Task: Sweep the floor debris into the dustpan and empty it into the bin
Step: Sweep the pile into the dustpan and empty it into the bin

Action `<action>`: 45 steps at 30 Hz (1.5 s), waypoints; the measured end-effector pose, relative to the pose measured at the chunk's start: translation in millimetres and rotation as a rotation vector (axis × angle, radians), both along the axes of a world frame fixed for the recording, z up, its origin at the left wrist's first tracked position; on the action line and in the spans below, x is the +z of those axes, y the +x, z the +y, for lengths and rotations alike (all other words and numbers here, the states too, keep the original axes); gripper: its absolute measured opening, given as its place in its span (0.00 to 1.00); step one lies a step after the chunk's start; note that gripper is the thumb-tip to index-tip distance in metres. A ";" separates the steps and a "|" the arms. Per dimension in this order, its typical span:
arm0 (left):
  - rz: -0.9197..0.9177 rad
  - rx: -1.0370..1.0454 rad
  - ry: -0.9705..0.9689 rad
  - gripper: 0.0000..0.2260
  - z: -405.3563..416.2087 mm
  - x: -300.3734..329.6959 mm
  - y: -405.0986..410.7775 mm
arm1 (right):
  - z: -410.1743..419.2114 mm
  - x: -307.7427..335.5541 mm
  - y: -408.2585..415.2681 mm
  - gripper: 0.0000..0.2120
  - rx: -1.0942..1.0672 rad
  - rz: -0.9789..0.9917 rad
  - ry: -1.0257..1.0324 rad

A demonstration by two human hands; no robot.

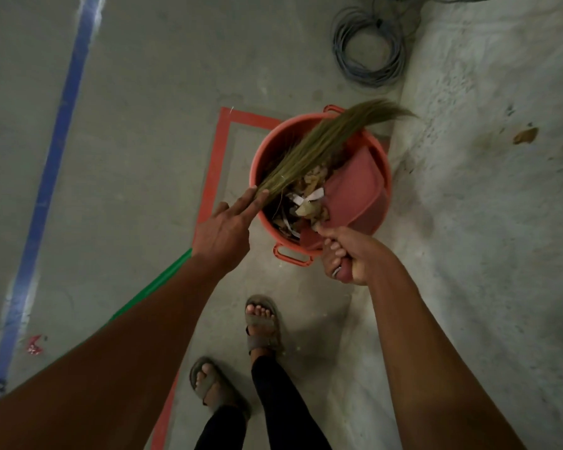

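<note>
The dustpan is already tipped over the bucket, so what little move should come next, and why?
Probably a short brush with the broom, held in the left hand, down the dustpan. The right hand holds the pan tilted inside the red bin, yet scraps seem to cling at its lip.

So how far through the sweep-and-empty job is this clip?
Late stage. Done: debris sits in the bin. In hand: the right hand tips the dustpan over it while the left hand holds the broom. Left: scraps on the floor, one brown, one red.
</note>
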State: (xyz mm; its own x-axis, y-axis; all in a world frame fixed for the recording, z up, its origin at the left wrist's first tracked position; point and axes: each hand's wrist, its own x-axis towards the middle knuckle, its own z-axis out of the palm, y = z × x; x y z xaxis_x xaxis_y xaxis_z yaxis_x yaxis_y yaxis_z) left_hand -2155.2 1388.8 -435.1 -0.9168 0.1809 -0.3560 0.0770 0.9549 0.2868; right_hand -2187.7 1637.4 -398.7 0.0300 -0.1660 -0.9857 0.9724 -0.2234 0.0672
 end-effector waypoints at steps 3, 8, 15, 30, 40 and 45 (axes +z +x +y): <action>0.004 0.040 0.022 0.39 -1.9 2.7 2.1 | 2.7 11.3 2.4 0.20 0.043 0.054 0.054; -0.001 0.088 0.032 0.41 -13.8 3.3 9.7 | -0.8 25.5 2.3 0.21 -0.108 0.063 -0.010; 0.021 0.138 0.077 0.38 -35.8 10.4 22.9 | -14.4 36.1 11.3 0.17 0.139 0.236 0.214; 0.034 0.376 0.321 0.37 -43.0 -30.0 36.1 | -12.8 -97.6 -23.1 0.23 -0.529 -0.068 -0.586; 0.006 0.391 0.320 0.38 -30.5 -40.4 35.6 | 0.4 -97.7 -2.5 0.20 -0.549 -0.134 -0.519; 0.005 0.385 0.320 0.38 -29.6 -59.9 27.6 | -22.5 -135.4 -36.9 0.24 -0.472 -0.083 -0.255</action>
State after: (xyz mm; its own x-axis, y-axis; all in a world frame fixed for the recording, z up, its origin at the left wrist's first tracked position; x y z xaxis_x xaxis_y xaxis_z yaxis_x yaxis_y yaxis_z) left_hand -2127.6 1359.2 -495.0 -0.9399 -0.0713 -0.3338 -0.2617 0.7784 0.5706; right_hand -2224.6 1614.9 -534.1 -0.0302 -0.4139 -0.9098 0.7594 -0.6013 0.2484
